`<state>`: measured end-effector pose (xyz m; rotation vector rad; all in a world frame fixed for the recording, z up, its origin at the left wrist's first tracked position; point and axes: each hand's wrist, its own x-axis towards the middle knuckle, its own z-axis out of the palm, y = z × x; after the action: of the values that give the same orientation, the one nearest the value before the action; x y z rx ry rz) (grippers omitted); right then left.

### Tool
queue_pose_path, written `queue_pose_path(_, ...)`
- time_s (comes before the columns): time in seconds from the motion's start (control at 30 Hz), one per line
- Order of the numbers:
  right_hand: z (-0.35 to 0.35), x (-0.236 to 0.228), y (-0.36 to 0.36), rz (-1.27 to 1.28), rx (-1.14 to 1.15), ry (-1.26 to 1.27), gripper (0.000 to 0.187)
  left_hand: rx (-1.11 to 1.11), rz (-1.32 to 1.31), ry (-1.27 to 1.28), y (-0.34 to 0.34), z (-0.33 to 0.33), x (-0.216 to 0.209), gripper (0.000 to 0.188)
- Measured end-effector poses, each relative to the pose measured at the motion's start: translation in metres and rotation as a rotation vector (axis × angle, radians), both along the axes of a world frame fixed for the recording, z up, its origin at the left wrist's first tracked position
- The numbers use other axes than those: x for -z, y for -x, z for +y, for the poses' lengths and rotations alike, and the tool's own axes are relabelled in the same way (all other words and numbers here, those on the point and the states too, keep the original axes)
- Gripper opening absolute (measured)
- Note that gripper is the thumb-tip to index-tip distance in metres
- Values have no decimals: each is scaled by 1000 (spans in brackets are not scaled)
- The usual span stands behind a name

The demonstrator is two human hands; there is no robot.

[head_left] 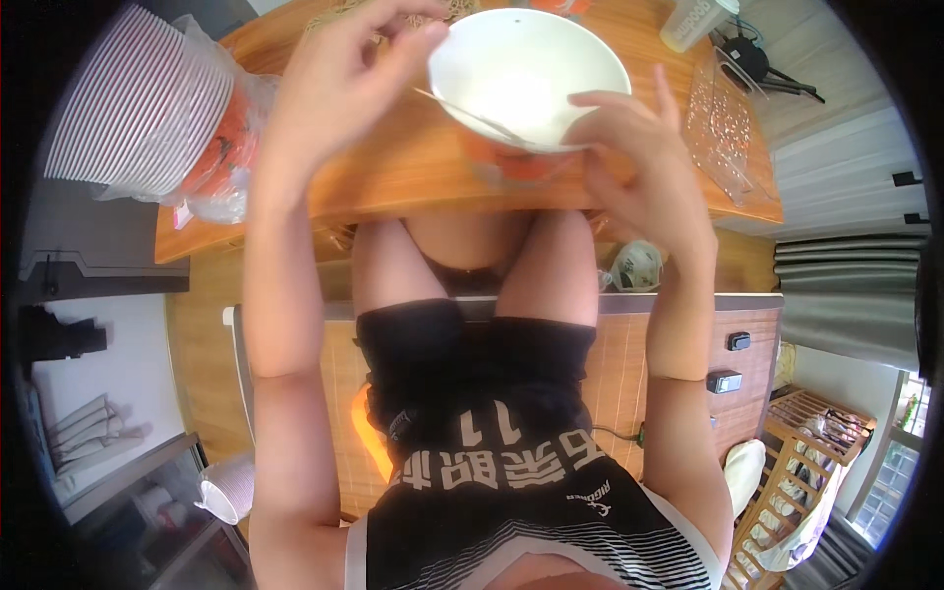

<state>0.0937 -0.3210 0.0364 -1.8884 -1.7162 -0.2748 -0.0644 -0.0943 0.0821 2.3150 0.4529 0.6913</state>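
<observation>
A round paper bowl [526, 64], white inside and orange outside, is in front of me over the wooden table, its mouth facing up toward me. A thin pale strip [472, 115] runs slantwise along its near left rim. At the right near rim my right hand [639, 147] is closed on the bowl's edge, its outer finger sticking up. Beside the left rim is my left hand [354, 79], its thumb and fingers apart. The thumb tip comes close to the rim; whether it touches cannot be told.
A tall stack of paper bowls [138, 108] in clear plastic lies at the table's left. On the right are a clear tray [723, 138], a pale cup [693, 25] and a black object with legs [749, 61]. The wooden table [393, 177] ends just before my lap.
</observation>
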Motion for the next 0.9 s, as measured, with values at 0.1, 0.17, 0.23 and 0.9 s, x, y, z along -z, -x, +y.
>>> queue_pose_path(0.1, -13, -5, -29, -109, 35, -5, 24, 203, 117, -73, 7, 39, 7, 31)
queue_pose_path(0.17, -12, -10, -36, -143, 111, -103, 25, 269, 106, -16, 8, 52, 17, 31)
queue_pose_path(0.23, -14, -11, -33, -178, 191, -200, 27, 338, 93, 42, 6, 55, 31, 31)
queue_pose_path(0.9, -13, 21, -38, -326, 185, -147, 31, 747, -829, 1630, 25, 4, 87, 39)
